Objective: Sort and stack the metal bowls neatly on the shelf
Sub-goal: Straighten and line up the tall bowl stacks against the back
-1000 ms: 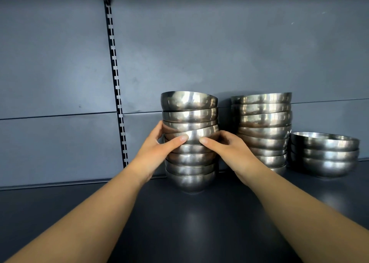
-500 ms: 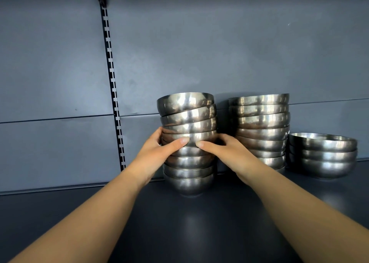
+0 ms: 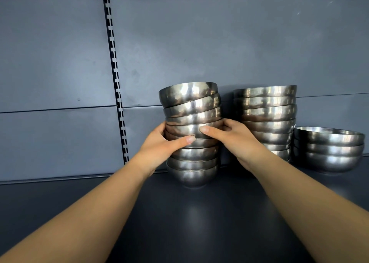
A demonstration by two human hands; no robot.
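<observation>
Tall bowl stack [image 3: 191, 131], on shelf [image 3: 179, 222] beside neater stack [image 3: 266, 121]: left hand [image 3: 159, 145] and right hand [image 3: 229, 137] clasp its middle, upper bowls tilted, apparently mid-straightening; next, level them.

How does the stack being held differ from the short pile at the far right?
The held stack is much taller than the short pile. Its top bowls tilt; the short pile sits level. Both hands, left hand and right hand, grip it; the short pile stands untouched. Both are shiny metal bowls.
</observation>
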